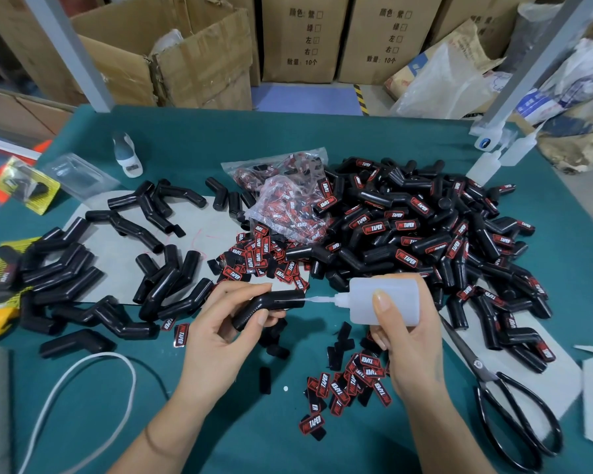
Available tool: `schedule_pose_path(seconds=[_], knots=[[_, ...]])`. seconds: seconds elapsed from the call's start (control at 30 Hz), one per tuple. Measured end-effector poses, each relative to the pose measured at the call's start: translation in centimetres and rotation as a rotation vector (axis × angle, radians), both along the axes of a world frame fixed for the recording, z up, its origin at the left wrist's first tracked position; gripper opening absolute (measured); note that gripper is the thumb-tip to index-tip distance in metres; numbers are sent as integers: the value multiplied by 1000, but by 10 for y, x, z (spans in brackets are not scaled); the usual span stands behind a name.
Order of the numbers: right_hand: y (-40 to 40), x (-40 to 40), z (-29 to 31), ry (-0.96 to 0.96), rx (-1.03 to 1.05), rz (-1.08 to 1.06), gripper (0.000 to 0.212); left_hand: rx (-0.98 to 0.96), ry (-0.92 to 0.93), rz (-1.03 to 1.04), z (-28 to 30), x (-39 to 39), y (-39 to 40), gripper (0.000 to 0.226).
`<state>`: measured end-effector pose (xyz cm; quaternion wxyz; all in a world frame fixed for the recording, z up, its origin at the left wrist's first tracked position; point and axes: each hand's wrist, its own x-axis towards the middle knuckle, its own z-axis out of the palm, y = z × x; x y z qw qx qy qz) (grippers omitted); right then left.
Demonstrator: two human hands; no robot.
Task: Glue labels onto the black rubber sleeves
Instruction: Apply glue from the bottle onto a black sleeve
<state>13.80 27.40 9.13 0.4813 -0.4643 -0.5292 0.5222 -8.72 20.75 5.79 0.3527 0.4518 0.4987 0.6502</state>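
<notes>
Two bare hands meet above the teal table [356, 138]. The left hand [220, 331] pinches a bent black rubber sleeve [266, 304]; just right of it, the right hand [404, 340] grips a translucent plastic glue bottle [384, 299], whose thin nozzle touches the sleeve's end.

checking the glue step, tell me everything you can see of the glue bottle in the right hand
The glue bottle is small, translucent white plastic, lying sideways in the right hand, thumb across its front. Its thin needle nozzle points left and meets the black rubber sleeve held by the left hand. No cap shows.
</notes>
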Motion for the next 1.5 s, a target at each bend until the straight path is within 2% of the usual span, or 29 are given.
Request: schedule_pose_path(seconds=[0.17, 0.33, 0.47, 0.6, 0.93, 1.5], knots=[[-1, 0, 1, -47, 19, 4, 49, -1, -28, -5, 0, 1, 0, 32], [-1, 0, 2, -46, 22, 3, 33, -5, -29, -3, 0, 0, 0, 32], [-3, 0, 3, -68, 33, 11, 36, -17, -39, 1, 1, 0, -1, 28], [-3, 0, 6, -66, 33, -5, 28, -20, -61, -7, 3, 1, -1, 24], [-5, -1, 8, -87, 28, -13, 26, -18, -55, -4, 1, 1, -1, 33], [-10, -4, 14, -78, 75, -2, 22, -50, -81, 18, 3, 3, -1, 29]])
